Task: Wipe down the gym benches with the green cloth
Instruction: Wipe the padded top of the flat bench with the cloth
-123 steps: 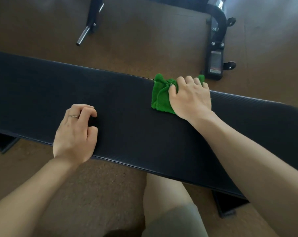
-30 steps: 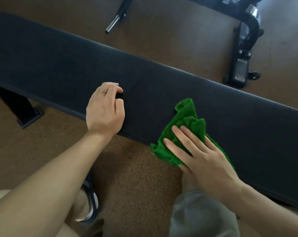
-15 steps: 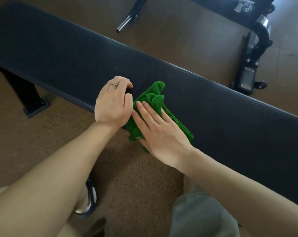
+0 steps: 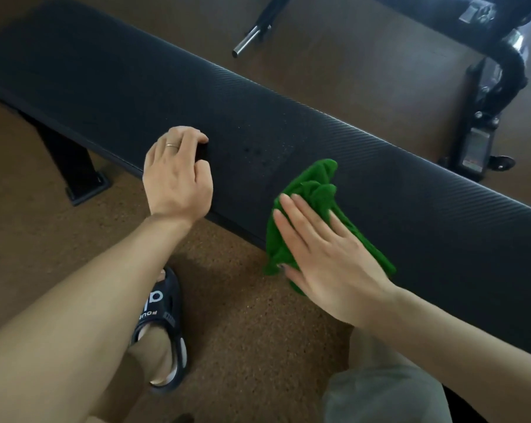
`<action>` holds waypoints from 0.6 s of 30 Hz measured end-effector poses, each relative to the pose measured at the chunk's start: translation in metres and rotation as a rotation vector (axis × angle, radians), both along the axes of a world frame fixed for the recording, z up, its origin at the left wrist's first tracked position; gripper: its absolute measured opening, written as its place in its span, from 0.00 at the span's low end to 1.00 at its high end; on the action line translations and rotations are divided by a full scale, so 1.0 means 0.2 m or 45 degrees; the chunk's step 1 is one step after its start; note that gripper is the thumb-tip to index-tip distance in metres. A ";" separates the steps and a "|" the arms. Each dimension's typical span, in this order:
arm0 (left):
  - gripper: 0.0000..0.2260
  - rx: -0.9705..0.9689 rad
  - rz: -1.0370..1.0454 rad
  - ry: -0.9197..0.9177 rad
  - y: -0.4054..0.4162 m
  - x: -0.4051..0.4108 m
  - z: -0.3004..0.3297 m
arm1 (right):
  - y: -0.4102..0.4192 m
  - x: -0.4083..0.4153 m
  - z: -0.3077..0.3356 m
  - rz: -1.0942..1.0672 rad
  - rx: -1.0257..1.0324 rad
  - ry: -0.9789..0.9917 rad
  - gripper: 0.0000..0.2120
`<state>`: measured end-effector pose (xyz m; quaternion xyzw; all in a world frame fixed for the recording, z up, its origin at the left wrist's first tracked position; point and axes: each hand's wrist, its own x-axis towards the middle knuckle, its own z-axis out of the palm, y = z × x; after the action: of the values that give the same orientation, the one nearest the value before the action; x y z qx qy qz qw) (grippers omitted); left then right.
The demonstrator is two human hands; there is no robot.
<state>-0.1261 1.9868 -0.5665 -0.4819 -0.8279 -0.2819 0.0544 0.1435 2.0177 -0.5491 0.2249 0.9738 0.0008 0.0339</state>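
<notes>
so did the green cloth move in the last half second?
Yes. The green cloth slid right along the bench, away from the left hand it was touching.

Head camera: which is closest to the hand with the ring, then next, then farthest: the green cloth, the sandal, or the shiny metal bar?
From the left hand:
1. Green cloth, to its right on the bench.
2. Metal bar, beyond the bench on the floor, and sandal, below by the foot: too close to call.
</notes>
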 end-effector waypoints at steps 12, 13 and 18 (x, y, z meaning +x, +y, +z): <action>0.19 -0.007 -0.026 -0.006 -0.01 0.00 0.01 | -0.02 -0.10 0.00 0.084 0.010 0.052 0.35; 0.19 -0.005 -0.024 -0.012 -0.01 0.00 0.01 | -0.03 -0.02 -0.01 0.091 0.029 0.022 0.35; 0.19 0.014 -0.044 0.009 -0.02 -0.02 -0.03 | -0.01 -0.01 0.01 0.032 0.005 -0.017 0.36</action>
<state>-0.1304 1.9831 -0.5720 -0.4969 -0.8176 -0.2857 0.0551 0.1407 2.0158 -0.5474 0.2126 0.9763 0.0048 0.0398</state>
